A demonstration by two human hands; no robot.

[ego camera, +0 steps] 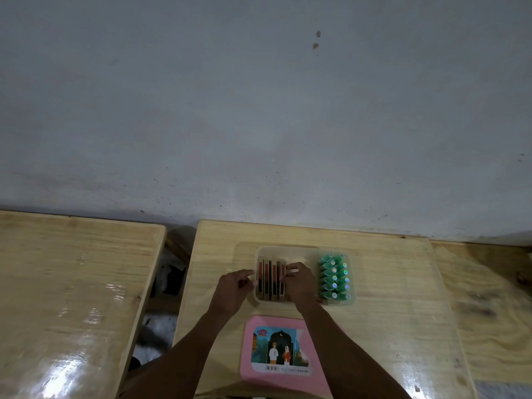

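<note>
A clear plastic tray [305,249] stands on the middle wooden table [388,326]. Its left half holds several flat boxes [269,280] on edge, brown with red and black stripes. Its right half holds rows of small green bottles [334,276]. My left hand [234,286] is at the tray's left wall, fingertips touching the outermost box. My right hand [298,280] rests on the right end of the row of boxes, fingers bent over their tops. The boxes lie squeezed between both hands.
A pink lid [276,352] with a picture label lies on the table near me, just below the tray. A second wooden table [72,283] stands to the left across a dark gap. A third surface [489,298] adjoins on the right. A wall rises behind.
</note>
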